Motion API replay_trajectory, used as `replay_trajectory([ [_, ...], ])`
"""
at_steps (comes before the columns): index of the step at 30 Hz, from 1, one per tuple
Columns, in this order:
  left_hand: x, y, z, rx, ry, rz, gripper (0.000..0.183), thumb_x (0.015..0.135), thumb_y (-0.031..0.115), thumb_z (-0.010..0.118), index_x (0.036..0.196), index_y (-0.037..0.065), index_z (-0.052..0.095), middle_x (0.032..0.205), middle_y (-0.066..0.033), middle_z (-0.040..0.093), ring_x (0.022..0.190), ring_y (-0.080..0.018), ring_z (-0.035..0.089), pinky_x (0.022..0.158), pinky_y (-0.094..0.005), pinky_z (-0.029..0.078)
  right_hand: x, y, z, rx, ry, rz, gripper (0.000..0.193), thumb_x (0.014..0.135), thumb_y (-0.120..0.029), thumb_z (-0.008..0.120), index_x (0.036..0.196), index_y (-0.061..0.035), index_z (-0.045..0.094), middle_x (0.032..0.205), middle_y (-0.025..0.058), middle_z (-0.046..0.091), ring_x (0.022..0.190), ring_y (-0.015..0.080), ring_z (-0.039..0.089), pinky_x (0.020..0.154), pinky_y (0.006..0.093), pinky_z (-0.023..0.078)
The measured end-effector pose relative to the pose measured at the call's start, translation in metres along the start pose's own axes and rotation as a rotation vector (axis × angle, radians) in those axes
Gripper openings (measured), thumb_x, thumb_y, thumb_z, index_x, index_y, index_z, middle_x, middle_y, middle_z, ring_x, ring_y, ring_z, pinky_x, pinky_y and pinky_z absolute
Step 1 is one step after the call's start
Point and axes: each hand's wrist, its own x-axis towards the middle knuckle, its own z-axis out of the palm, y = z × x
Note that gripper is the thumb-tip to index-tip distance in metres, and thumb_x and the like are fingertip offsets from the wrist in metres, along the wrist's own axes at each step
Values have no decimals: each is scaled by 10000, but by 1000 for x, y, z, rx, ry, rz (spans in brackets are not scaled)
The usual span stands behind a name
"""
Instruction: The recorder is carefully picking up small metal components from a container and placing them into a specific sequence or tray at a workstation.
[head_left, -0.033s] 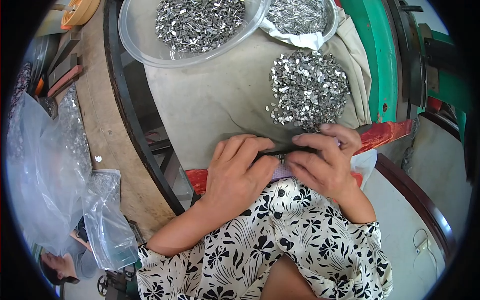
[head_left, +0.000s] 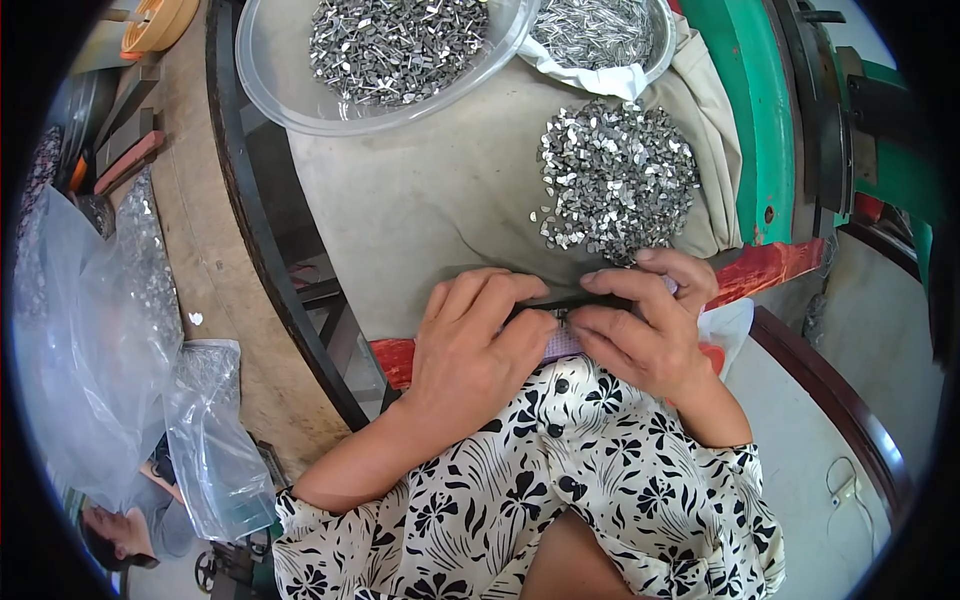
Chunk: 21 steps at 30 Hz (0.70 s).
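Observation:
My left hand [head_left: 475, 345] and my right hand [head_left: 650, 325] meet at the near edge of a grey-beige cloth [head_left: 400, 230]. The fingers of both are bent and pinched, thumbs facing each other. Between them shows a small dark metallic bit [head_left: 560, 317], too small to name. Under the fingertips lies a purple checked surface [head_left: 563, 344]. Just beyond my right hand is a heap of small silvery metal pieces [head_left: 620, 180], with a few strays at its left side.
A clear plastic bowl [head_left: 290, 118] of metal pieces stands at the far side, beside a metal bowl [head_left: 667, 40] of thin pins. Green machinery [head_left: 760, 130] borders the right. On a wooden bench at left lie plastic bags [head_left: 215, 430]. Another person [head_left: 140, 530] is at lower left.
My right hand has shifted very slightly to the left. My left hand and the metal pieces look unmoved.

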Motion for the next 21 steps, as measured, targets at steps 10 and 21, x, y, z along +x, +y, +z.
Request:
replay_trajectory([
  [10, 2, 2, -2, -50, -56, -88, 332, 723, 156, 811, 975, 80, 609, 1090, -55, 626, 1017, -283, 560, 868, -400, 416, 39, 14, 10, -118, -22, -24, 252, 642, -165, 809, 887, -216, 774, 1156, -26, 654, 1164, 294, 474, 969, 407, 330],
  [21, 1, -2, -2, -10, -68, -14, 324, 718, 159, 808, 966, 61, 624, 1112, -64, 616, 1018, -296, 551, 868, -414, 418, 52, 10, 2, -216, -101, -163, 92, 709, -215, 692, 795, -209, 724, 1178, -53, 645, 1186, 235, 476, 960, 391, 307],
])
